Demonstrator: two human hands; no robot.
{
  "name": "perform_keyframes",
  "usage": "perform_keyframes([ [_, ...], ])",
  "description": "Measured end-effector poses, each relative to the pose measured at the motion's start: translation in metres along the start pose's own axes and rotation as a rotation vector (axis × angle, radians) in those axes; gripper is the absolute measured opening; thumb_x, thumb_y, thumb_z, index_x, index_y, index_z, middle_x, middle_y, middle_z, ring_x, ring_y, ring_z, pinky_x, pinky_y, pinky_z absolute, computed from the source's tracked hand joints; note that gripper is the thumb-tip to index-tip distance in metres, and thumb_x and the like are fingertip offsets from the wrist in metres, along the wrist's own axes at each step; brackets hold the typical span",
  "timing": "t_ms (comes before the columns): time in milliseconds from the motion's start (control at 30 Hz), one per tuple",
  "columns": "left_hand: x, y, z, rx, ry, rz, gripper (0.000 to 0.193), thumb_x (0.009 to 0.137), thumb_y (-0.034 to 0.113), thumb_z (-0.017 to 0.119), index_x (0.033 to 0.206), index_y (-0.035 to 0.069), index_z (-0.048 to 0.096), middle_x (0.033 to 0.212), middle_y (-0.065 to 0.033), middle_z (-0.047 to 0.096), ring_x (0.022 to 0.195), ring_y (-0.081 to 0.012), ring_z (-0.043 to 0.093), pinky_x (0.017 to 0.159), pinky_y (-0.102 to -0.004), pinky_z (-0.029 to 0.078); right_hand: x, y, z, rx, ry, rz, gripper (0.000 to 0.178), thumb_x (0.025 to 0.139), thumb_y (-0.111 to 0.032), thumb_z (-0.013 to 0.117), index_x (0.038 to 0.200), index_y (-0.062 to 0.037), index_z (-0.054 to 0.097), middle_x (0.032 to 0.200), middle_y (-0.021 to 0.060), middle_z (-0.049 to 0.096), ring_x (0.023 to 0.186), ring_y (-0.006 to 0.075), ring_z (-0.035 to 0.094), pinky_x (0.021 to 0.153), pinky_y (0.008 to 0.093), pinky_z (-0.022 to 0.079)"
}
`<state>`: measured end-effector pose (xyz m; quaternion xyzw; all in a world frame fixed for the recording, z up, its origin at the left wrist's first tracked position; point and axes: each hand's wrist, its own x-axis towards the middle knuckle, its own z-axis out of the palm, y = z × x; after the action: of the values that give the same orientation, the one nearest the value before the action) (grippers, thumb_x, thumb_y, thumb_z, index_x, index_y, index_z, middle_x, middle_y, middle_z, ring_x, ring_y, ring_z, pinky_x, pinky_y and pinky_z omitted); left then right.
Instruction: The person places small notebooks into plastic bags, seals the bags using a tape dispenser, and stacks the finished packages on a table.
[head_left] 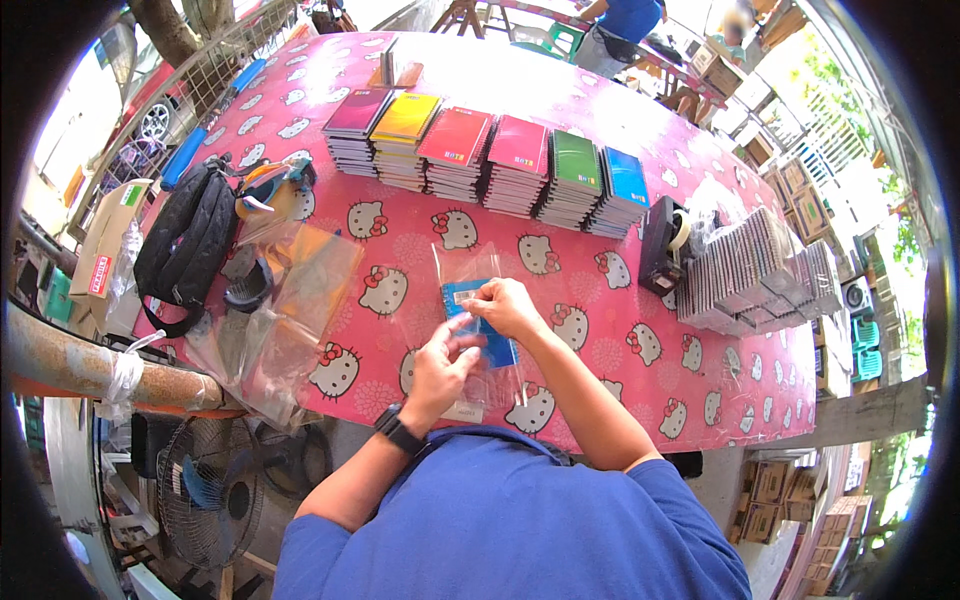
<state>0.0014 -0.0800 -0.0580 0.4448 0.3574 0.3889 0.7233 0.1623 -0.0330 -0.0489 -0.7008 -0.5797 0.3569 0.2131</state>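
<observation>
A blue spiral notebook lies in front of me on the table, with a white label near its upper left corner. Clear plastic film sticks out beyond its top and sides. My right hand is over the notebook, its thumb and fingertips pinched together beside the label. Whether they grip the film or something small is hidden. By the notebook's left edge, my left hand has its fingers apart and slightly blurred, with nothing visible in them.
Beyond my hands stand several notebook stacks, among them a red one and a green one. To the right are a black tape dispenser and stacked notebooks. Leftward lie a black bag and plastic sleeves on the pink tablecloth.
</observation>
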Motion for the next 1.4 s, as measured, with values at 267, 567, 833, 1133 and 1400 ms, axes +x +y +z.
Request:
perform_keyframes([
  [267, -0.016, 0.001, -0.045, 1.052, -0.194, 0.797, 0.019, 0.084, 0.006, 0.058, 0.103, 0.004, 0.063, 0.099, -0.0124, 0.064, 0.092, -0.0258, 0.059, 0.079, -0.0351, 0.048, -0.004, -0.002, -0.003, 0.103, -0.069, 0.010, 0.028, 0.077, -0.028, 0.068, 0.076, 0.0001, 0.067, 0.063, 0.0120, 0.061, 0.059, 0.0149, 0.058, 0.058, 0.0325, 0.048],
  [567, 0.037, -0.018, -0.054, 1.076, 0.008, 0.617, 0.043, 0.083, 0.023, 0.060, 0.122, 0.011, 0.049, 0.133, -0.0087, 0.045, 0.126, -0.0277, 0.038, 0.102, -0.0431, 0.028, -0.006, -0.001, -0.014, 0.162, -0.176, -0.017, 0.023, 0.079, -0.021, 0.068, 0.082, 0.0018, 0.065, 0.085, 0.0099, 0.063, 0.078, 0.0146, 0.058, 0.072, 0.0293, 0.046],
  [833, 0.044, -0.029, -0.060, 1.122, -0.044, 0.538, 0.061, 0.088, 0.037, 0.049, 0.140, 0.012, 0.028, 0.148, -0.0071, 0.023, 0.137, -0.0331, 0.015, 0.109, -0.0470, 0.014, -0.007, 0.007, -0.009, 0.159, -0.108, -0.097, 0.020, 0.078, -0.019, 0.066, 0.080, 0.0006, 0.065, 0.082, 0.0109, 0.063, 0.077, 0.0180, 0.060, 0.072, 0.0312, 0.047],
  [1133, 0.046, -0.034, -0.059, 1.124, -0.120, 0.496, 0.061, 0.091, 0.035, 0.041, 0.144, 0.013, 0.019, 0.151, -0.0064, 0.016, 0.139, -0.0327, 0.006, 0.110, -0.0501, 0.005, -0.026, 0.022, -0.026, -0.504, -0.117, -0.364, 0.092, 0.061, -0.047, 0.076, 0.140, -0.0211, 0.034, 0.147, 0.0018, 0.028, 0.138, 0.0332, 0.011, 0.105, 0.0565, 0.015],
  [1400, 0.051, -0.026, -0.050, 1.201, -0.220, 0.485, 0.063, 0.087, 0.035, 0.048, 0.143, 0.015, 0.024, 0.151, -0.0032, 0.016, 0.139, -0.0327, 0.004, 0.109, -0.0554, 0.002, -0.021, 0.028, -0.003, -0.423, -0.141, -0.275, 0.104, 0.055, -0.057, 0.075, 0.142, -0.0214, 0.029, 0.151, 0.0000, 0.016, 0.140, 0.0339, -0.002, 0.105, 0.0627, 0.003],
])
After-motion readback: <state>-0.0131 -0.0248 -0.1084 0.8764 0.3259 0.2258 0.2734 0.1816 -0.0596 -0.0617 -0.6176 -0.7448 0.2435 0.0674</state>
